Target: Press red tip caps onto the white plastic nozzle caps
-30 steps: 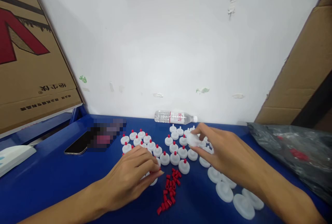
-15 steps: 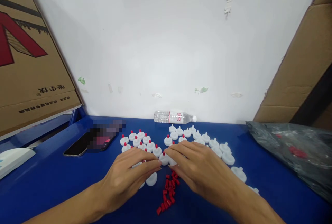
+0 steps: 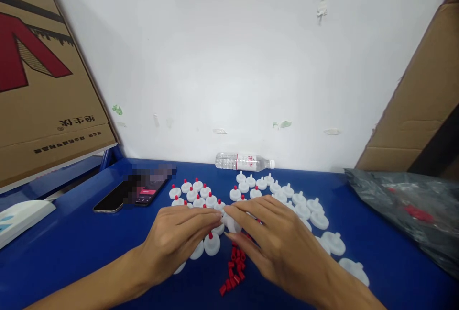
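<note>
My right hand (image 3: 278,236) pinches a round white spouted lid (image 3: 234,225) between thumb and fingers, tilted over the table's middle. Close beside it, my left hand (image 3: 175,233) has its fingers pressed together, their tips by the lid's left side; anything between them is hidden. Below the hands lies a loose pile of small red caps (image 3: 236,268). White lids with red caps on their spouts (image 3: 211,200) stand behind and around my left hand. One red-capped lid (image 3: 212,244) sits just under its fingers. Lids with bare spouts (image 3: 302,211) spread out beyond my right hand.
A clear plastic bottle (image 3: 245,162) lies against the white wall (image 3: 229,61). Two phones (image 3: 113,197) rest on the blue table (image 3: 79,257) at left, near a white device (image 3: 25,219). A grey plastic bag (image 3: 405,214) with red pieces lies right. Cardboard (image 3: 46,90) flanks the left side.
The view has shifted slightly. The white lid in my right hand shows more clearly between the two hands. My left fingers have drawn closer together, uncovering the red-capped lid beneath them.
</note>
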A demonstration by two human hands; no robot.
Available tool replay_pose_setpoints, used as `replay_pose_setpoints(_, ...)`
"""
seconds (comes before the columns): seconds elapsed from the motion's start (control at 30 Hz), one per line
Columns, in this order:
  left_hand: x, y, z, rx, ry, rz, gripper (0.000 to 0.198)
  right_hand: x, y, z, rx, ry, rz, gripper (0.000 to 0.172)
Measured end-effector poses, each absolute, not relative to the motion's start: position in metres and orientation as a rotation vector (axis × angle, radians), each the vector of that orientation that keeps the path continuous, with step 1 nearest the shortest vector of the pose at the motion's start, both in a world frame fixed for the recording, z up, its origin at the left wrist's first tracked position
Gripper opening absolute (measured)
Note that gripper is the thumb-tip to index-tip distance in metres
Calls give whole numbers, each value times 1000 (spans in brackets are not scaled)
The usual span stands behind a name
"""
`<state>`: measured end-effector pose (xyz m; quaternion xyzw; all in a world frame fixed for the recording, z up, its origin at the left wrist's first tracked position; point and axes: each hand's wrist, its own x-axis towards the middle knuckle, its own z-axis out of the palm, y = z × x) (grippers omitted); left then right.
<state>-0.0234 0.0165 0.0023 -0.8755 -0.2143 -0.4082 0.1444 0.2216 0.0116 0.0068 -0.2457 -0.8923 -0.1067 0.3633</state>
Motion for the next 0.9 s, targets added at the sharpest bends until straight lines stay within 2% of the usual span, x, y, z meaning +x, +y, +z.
replay_pose_setpoints(0.9,-20,17,-1,-2498,-702,-1173,19,217,14,5,-577,-2177,-115,29)
